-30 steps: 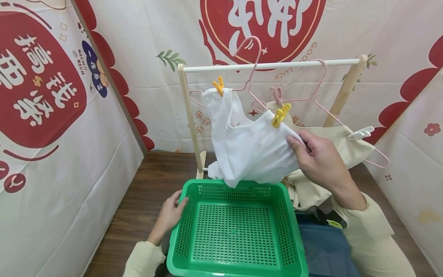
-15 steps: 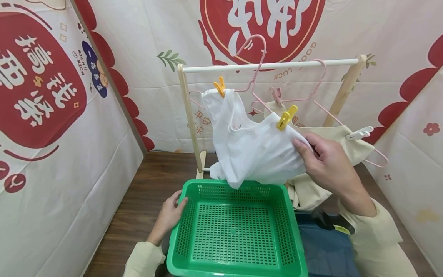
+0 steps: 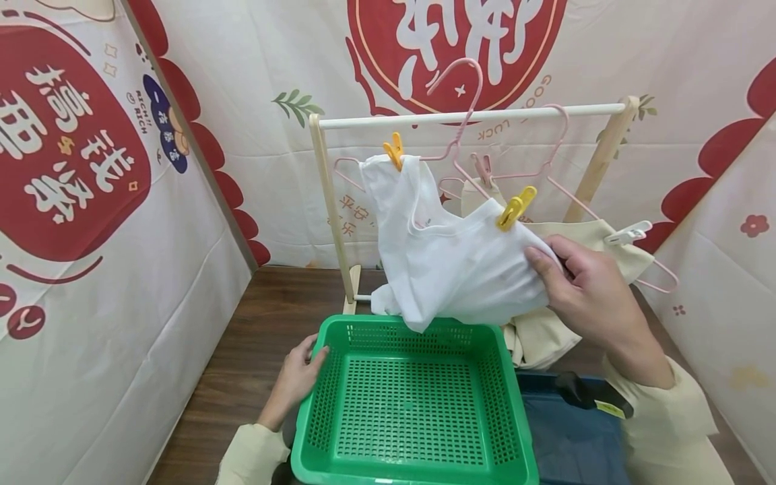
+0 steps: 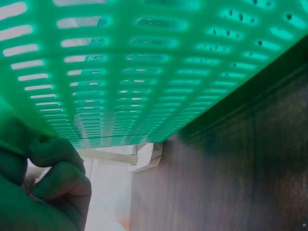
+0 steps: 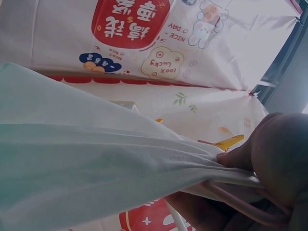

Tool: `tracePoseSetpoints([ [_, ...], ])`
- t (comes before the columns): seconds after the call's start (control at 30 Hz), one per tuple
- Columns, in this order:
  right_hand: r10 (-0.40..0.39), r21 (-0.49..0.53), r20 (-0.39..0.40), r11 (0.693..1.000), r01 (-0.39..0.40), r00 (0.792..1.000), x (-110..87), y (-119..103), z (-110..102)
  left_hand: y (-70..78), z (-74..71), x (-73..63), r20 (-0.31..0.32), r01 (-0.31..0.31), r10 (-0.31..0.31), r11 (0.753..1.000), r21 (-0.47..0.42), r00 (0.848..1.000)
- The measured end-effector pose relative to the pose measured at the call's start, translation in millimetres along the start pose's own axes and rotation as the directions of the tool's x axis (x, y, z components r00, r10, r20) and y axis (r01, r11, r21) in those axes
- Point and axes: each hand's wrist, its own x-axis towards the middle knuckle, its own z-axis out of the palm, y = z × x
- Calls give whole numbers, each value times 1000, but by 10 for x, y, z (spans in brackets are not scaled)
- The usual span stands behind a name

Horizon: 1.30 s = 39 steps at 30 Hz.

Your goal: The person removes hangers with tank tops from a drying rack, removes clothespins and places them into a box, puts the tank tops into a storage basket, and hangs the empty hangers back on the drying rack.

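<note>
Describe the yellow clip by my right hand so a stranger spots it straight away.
Find the rack, then the white shirt in front of it. The yellow clip is on the shoulder nearer the right hand. Its lemon colour sets it apart from the orange clip, pink clip and white clip nearby.

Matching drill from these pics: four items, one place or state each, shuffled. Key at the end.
Items
1. green perforated plastic basket
2. white fabric garment
3. white plastic clothespin
4. orange-yellow plastic clothespin

Places or states
A. clipped on the beige fabric garment
B. pinched by the right hand
C. clipped on the white garment, at the end away from the right hand
D. held at its rim by the left hand

Pairs: 1-D, 2-B, 3-A, 4-C
</note>
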Motion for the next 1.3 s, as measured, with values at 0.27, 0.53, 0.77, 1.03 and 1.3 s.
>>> tracePoseSetpoints([
  [0.27,10,12,-9,1000,-10,1000,-34,-3,-51,3,5,-1,-3,4,-4,1000,1,1000],
  [0.53,4,16,-21,1000,-3,1000,-53,-42,-83,-11,4,-1,0,-1,1,1000,-12,1000],
  [0.77,-12,25,-33,1000,12,999,-65,-80,-101,-9,3,-2,-4,-11,11,1000,-9,1000],
  [1.03,-5,20,-31,1000,6,999,-90,-136,-132,-3,3,1,-4,-9,9,1000,-6,1000],
  [1.3,-2,69,-14,998,3,1000,-98,-181,-164,4,-3,-4,-2,-1,1,1000,-2,1000],
])
